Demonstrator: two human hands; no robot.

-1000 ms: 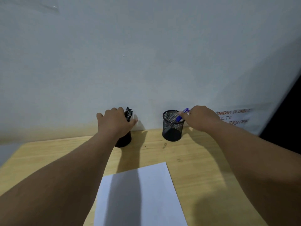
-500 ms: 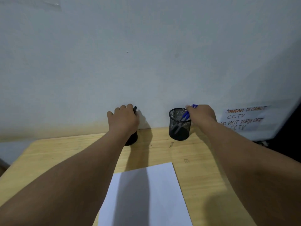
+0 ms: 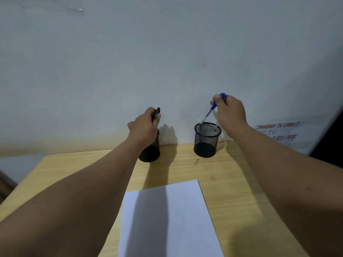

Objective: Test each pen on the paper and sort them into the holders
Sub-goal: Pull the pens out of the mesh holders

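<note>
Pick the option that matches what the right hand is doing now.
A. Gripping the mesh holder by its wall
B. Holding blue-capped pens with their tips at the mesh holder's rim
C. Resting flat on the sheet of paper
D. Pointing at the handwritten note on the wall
B: the right hand pinches blue-capped pens above the mesh holder, their lower ends at its rim.

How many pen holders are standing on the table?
2: a mesh holder below the right hand, and a dark holder partly hidden behind the left hand.
</note>
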